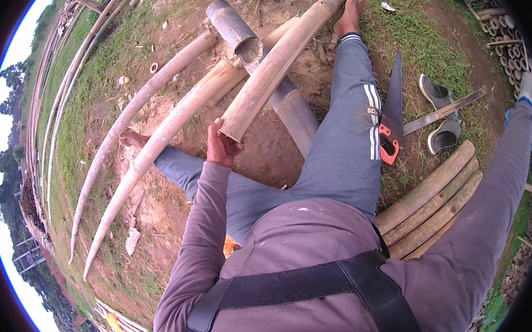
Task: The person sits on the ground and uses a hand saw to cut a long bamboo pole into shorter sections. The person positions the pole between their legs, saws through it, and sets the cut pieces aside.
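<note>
My bare left hand (222,145) grips the near cut end of a thick bamboo pole (277,67), thumb on its side and fingers under the rim. The pole slants up and away to the right, its far end by my right foot. It lies across a grey bamboo section (293,107) between my legs; another wide, hollow grey bamboo piece (230,24) lies just beyond. My right arm stretches far out to the right. That hand (528,92) wears a whitish glove and is near the picture's rim, close to stacked bamboo; its fingers are too small to make out.
Two long bamboo poles (143,156) lie at the left, one across my left shin. Right of my right leg are a handsaw (393,112) with an orange handle, a long flat blade (443,110), dark sandals (444,136) and several bamboo lengths (430,186). Cut bamboo (507,43) is piled at far right.
</note>
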Available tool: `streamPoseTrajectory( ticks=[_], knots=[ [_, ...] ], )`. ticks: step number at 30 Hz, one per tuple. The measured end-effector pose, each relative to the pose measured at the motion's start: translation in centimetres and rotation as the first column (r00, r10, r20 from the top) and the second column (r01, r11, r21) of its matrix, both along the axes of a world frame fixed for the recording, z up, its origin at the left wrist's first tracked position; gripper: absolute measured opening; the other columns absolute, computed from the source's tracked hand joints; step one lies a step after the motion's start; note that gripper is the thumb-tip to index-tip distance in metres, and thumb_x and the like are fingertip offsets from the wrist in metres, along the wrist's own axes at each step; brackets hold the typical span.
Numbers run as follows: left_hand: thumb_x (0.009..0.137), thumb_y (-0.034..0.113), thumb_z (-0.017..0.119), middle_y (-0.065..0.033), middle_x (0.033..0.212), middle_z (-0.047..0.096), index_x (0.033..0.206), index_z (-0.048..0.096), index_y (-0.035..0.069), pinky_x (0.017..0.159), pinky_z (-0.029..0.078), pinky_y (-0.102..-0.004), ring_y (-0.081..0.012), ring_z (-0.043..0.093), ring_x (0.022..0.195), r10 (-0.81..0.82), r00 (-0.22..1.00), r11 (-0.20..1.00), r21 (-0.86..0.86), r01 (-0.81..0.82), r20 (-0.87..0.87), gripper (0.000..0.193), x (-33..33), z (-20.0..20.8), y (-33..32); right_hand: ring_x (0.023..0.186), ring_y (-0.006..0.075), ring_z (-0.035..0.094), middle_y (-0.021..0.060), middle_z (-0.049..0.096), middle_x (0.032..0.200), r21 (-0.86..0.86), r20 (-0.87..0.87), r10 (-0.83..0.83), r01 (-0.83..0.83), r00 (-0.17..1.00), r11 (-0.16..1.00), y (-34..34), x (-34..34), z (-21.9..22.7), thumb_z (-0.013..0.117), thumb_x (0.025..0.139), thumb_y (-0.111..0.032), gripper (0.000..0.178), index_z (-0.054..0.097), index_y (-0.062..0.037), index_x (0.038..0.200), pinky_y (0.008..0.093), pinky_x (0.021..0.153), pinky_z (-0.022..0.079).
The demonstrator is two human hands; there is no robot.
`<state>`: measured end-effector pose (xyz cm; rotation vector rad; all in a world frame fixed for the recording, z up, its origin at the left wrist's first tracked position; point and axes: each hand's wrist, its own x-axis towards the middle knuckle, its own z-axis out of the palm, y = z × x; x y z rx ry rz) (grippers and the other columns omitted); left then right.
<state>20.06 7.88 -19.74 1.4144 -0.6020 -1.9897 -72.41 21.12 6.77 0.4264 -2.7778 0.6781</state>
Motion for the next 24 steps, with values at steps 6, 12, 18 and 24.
streamPoseTrajectory(
  ticks=[6,12,18,24],
  knots=[
    [0.092,0.078,0.051,-0.0136,0.085,0.069,0.125,0.065,0.005,0.066,0.050,-0.0424,-0.0247,0.060,0.062,0.115,0.987,0.980,0.174,-0.093,-0.116,0.081,-1.8,2.7,2.4,0.121,0.0479,0.068,0.0319,0.072,0.125,0.374,-0.222,-0.108,0.187,0.969,0.909,5.3,21.3,-10.7,0.058,0.094,-0.075,0.089,0.067,0.0017,0.137,0.0540,0.102,0.054],
    [0.093,0.077,0.056,-0.0187,0.089,0.072,0.128,0.065,0.004,0.071,0.054,-0.0432,-0.0261,0.064,0.066,-0.034,0.985,0.989,0.137,0.058,-0.169,0.082,-7.7,7.5,6.2,0.129,0.0359,0.063,0.0200,0.071,0.128,-0.145,0.002,0.603,-0.597,0.798,0.789,-1.9,48.8,-23.2,0.068,0.098,-0.042,0.051,0.066,-0.0081,0.137,0.0481,0.108,0.049],
    [0.094,0.072,0.060,-0.0227,0.096,0.075,0.133,0.061,0.001,0.074,0.057,-0.0412,-0.0263,0.069,0.072,-0.227,0.947,0.969,0.042,0.243,-0.228,0.081,-9.7,7.5,6.9,0.108,0.0299,0.074,0.0189,0.075,0.113,-0.680,0.508,0.678,-0.235,0.532,0.694,-9.5,53.6,-26.0,0.070,0.100,-0.054,0.070,0.063,0.0089,0.132,0.0392,0.096,0.056],
    [0.092,0.074,0.063,-0.0225,0.102,0.072,0.138,0.056,0.001,0.079,0.055,-0.0422,-0.0250,0.065,0.079,-0.346,0.926,0.938,-0.025,0.347,-0.150,0.086,-11.0,8.0,9.8,0.082,0.0257,0.075,0.0130,0.074,0.101,-0.665,0.559,0.807,0.479,-0.189,0.573,-12.4,57.1,-23.8,0.082,0.091,-0.054,0.066,0.067,-0.0001,0.126,0.0407,0.081,0.063]
  ],
)
